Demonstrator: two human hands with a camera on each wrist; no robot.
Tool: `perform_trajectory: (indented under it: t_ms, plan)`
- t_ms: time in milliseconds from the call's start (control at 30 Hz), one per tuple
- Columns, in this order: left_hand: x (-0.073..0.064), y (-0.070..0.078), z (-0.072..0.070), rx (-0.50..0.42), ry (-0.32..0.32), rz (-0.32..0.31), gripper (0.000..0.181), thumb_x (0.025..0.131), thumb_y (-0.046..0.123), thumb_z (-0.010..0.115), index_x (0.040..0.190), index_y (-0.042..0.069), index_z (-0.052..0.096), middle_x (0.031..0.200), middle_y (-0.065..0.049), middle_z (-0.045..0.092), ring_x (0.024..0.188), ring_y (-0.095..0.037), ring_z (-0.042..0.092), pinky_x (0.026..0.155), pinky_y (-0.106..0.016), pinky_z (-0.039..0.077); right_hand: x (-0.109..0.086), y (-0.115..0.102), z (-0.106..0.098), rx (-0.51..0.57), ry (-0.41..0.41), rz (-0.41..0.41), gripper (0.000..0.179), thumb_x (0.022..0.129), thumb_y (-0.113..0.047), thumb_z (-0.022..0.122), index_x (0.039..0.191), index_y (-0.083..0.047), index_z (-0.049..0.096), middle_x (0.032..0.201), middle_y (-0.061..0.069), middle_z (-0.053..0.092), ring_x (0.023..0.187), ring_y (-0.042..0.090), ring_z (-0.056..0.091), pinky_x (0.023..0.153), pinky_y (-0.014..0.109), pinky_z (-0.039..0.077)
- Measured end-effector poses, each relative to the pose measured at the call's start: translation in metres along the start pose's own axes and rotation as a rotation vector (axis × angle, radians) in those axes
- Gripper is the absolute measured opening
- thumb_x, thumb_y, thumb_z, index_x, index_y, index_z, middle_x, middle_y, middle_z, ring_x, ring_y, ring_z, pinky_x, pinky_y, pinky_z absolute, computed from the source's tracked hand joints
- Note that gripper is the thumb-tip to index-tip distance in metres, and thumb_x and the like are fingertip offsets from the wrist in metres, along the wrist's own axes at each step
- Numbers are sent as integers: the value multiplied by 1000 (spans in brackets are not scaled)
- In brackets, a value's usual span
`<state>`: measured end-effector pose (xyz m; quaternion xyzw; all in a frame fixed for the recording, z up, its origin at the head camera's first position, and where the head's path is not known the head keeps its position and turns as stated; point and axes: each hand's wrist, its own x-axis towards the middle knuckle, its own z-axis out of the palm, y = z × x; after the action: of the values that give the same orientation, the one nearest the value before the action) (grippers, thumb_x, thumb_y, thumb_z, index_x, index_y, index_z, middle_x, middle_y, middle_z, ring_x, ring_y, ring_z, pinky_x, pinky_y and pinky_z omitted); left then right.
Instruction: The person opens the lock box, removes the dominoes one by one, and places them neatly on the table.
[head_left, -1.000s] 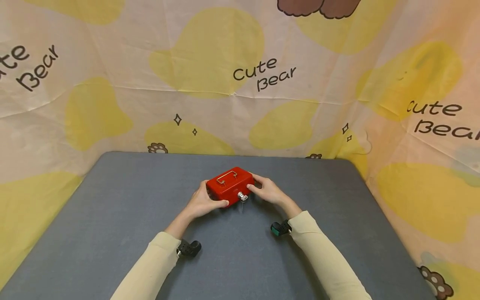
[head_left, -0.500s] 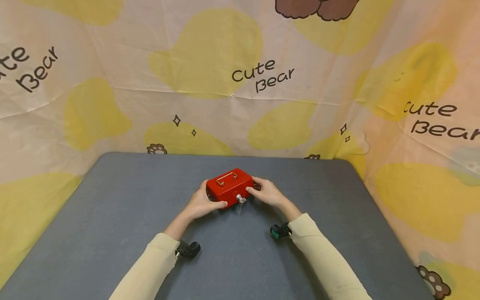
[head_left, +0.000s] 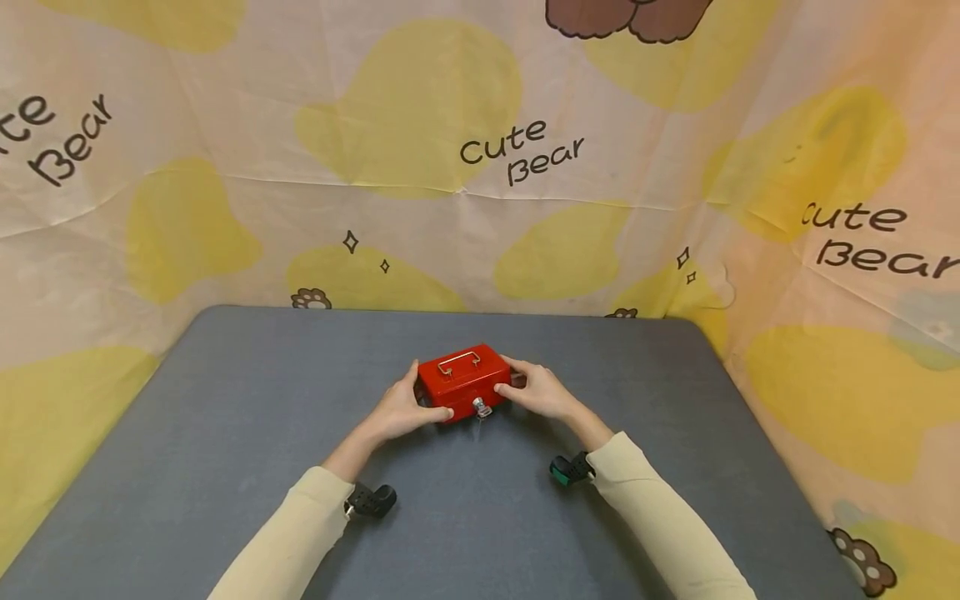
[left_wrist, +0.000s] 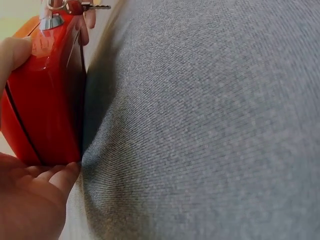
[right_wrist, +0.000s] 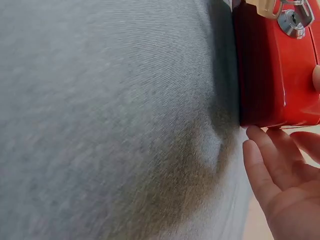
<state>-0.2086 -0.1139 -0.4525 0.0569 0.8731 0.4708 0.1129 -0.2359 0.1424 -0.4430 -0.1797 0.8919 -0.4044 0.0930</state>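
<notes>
A small red cash box (head_left: 463, 392) with a thin wire handle (head_left: 459, 362) on its closed lid is on the grey table, between my hands. Keys (left_wrist: 97, 7) hang from the round silver lock (right_wrist: 291, 24) on its front. My left hand (head_left: 396, 410) grips the left end, thumb on the front face and fingers along the short side. At the right end, my right hand (head_left: 544, 393) holds the box with its thumb on the front and fingers by the short side. In the right wrist view, those fingertips (right_wrist: 255, 134) are right at the box's lower edge.
The grey cloth-covered table (head_left: 262, 400) stretches out around the box. Behind it and at both sides hangs a pale curtain (head_left: 420, 125) with yellow patches and "Cute Bear" lettering. A black wrist device (head_left: 371, 502) sits below each sleeve cuff.
The box has turned slightly clockwise and come a little toward me, so its front faces me more squarely. Both hands have stayed on it, the right shifting slightly right and nearer.
</notes>
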Motion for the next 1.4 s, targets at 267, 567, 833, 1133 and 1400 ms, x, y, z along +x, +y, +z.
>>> perform_trajectory:
  t_ms: [267,567,833,1133,1400]
  plan:
    - [-6,3,0,49,-80,64,109,71,37,76,146,-3,8,145,-17,34,128,-27,42,102,-42,38,-17,2,-8,22,-66,-24,56,86,-29,64,134,-4,46,116,11,56,101,22,61,77,29,53]
    - [-10,2,3,11,-146,134,107,71,30,78,145,-5,10,145,-18,34,128,-24,42,104,-39,36,-36,7,-10,112,-108,23,56,86,-26,65,132,-3,44,127,15,53,99,22,63,73,29,53]
    - [-11,0,2,-69,-211,166,105,72,20,77,145,-6,5,148,-19,25,131,-27,38,102,-38,36,-48,2,-5,106,-119,17,69,87,-23,64,144,-6,28,136,14,44,101,21,63,78,28,53]
    - [-19,0,3,0,-193,190,108,69,17,79,145,-4,5,148,-15,28,130,-23,39,101,-37,39,-57,1,0,73,-101,-20,74,82,-18,69,143,-3,29,116,14,49,95,18,65,76,24,54]
    - [-24,-2,5,97,-147,233,109,66,20,79,145,-6,9,140,-17,41,120,-23,50,99,-42,42,-62,0,6,86,-87,-26,78,80,-12,71,143,-2,28,116,14,48,92,18,65,75,24,54]
